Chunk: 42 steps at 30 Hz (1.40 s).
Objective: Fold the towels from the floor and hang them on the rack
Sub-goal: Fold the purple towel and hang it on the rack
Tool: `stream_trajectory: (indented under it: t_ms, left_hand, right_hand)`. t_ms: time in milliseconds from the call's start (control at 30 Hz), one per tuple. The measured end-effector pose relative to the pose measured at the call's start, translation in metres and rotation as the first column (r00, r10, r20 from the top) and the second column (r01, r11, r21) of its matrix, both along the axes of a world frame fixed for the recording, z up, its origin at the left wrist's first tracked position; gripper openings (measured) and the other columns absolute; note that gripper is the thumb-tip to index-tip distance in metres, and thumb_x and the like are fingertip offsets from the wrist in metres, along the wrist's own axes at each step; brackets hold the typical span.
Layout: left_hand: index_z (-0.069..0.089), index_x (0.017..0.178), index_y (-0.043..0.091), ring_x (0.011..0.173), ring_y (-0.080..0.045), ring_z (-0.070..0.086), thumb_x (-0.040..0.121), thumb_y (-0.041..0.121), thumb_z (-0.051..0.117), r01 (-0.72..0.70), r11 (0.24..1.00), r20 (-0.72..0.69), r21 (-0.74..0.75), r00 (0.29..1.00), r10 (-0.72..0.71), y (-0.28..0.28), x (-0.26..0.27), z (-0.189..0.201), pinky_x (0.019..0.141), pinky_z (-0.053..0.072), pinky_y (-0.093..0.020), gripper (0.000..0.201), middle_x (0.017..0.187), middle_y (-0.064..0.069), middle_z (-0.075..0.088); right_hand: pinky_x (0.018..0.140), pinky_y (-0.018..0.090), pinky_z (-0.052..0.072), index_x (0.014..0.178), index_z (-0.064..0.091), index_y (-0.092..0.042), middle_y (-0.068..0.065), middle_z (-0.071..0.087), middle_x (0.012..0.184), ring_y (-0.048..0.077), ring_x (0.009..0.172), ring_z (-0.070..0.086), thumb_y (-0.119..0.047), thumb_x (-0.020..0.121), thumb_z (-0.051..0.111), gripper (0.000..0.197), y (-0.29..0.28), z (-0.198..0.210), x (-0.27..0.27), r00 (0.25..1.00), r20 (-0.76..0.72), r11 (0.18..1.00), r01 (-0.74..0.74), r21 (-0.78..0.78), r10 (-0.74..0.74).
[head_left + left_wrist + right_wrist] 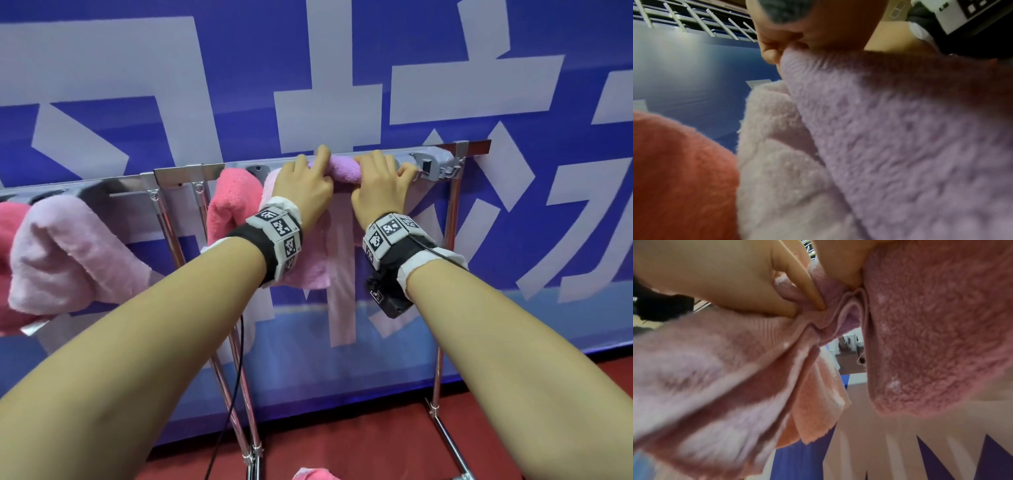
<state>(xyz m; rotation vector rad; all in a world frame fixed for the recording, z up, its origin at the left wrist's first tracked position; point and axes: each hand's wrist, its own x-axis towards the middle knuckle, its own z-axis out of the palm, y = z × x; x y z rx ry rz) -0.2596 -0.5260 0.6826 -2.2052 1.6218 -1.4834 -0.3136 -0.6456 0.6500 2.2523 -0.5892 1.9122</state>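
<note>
Both your hands hold the lilac towel [344,169] on the rack [432,163].
Your left hand [303,192] and right hand [378,190] curl their fingers around it, beside the pale pink towel [313,253].

Blue lettered banner [239,68], red floor [376,445]

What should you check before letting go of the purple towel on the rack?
1. Purple towel lies over the rack's top bar: ok.
2. Left hand and right hand both hold it: ok.
3. Towel hangs evenly on both sides of the bar: cannot tell, the hands cover it.
4. Towel is flat, not bunched: not ok, the right wrist view shows it gathered in creases.
5. It has its own spot beside the light pink towel: cannot tell, they touch.
6. All towels are off the floor: not ok, a pink towel still lies there.
</note>
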Motion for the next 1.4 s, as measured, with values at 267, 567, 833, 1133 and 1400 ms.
stream_trajectory:
  t_ms: [267, 567, 833, 1133, 1400]
  left_hand:
    - [0.063, 0.054, 0.016, 0.050, -0.020, 0.054, 0.065, 0.013, 0.041, 0.062, 0.995, 0.102, -0.085, 0.993, -0.053, -0.020, 0.025, -0.015, 0.051, 0.037, -0.020, 0.025, 0.086, -0.008, 0.069]
    - [0.039, 0.114, 0.012, 0.061, -0.029, 0.061, 0.077, 0.015, 0.037, 0.154, 0.960, -0.063, -0.235, 0.983, -0.173, -0.018, 0.028, -0.022, 0.063, 0.047, -0.030, 0.037, 0.081, -0.013, 0.063]
    - [0.058, 0.063, 0.019, 0.049, -0.017, 0.059, 0.036, 0.024, 0.079, -0.248, 0.957, -0.117, -0.153, 0.966, 0.232, -0.027, 0.020, -0.013, 0.059, 0.043, -0.019, 0.034, 0.051, 0.004, 0.059]
    - [0.058, 0.072, 0.013, 0.040, -0.021, 0.056, 0.056, 0.014, 0.060, -0.081, 0.979, -0.035, -0.190, 0.997, 0.075, -0.023, 0.017, -0.001, 0.047, 0.038, -0.020, 0.017, 0.062, -0.001, 0.056]
    - [0.058, 0.065, 0.018, 0.041, -0.019, 0.051, 0.066, 0.008, 0.034, -0.153, 0.972, -0.035, -0.181, 0.988, 0.149, -0.029, 0.009, 0.010, 0.048, 0.037, -0.020, 0.026, 0.057, 0.001, 0.054]
  right_hand:
    - [0.074, 0.036, 0.020, 0.082, 0.062, -0.011, 0.007, 0.060, 0.079, 0.027, 0.074, 0.058, 0.001, 0.046, 0.064, 0.039, -0.016, -0.012, 0.022, 0.997, -0.052, 0.998, -0.054, 0.045, 0.056]
    - [0.087, 0.029, 0.013, 0.124, 0.052, -0.020, -0.005, 0.060, 0.112, 0.017, 0.107, 0.050, -0.033, 0.074, 0.043, 0.052, -0.018, -0.027, 0.015, 0.906, -0.185, 0.914, -0.336, 0.226, 0.379]
    - [0.085, 0.032, 0.017, 0.123, 0.052, -0.021, 0.000, 0.060, 0.113, 0.023, 0.109, 0.049, -0.007, 0.076, 0.056, 0.049, -0.024, -0.009, 0.021, 0.858, -0.254, 0.863, -0.339, 0.373, 0.447]
    - [0.073, 0.029, 0.012, 0.098, 0.059, -0.019, -0.004, 0.061, 0.093, 0.021, 0.096, 0.052, -0.013, 0.070, 0.064, 0.029, -0.018, 0.001, 0.008, 0.918, -0.007, 0.882, -0.379, 0.280, 0.397]
    - [0.076, 0.036, 0.018, 0.095, 0.061, -0.019, 0.003, 0.057, 0.088, 0.026, 0.085, 0.055, 0.005, 0.058, 0.062, 0.044, -0.026, 0.006, 0.025, 0.989, -0.025, 0.984, -0.140, 0.112, 0.144]
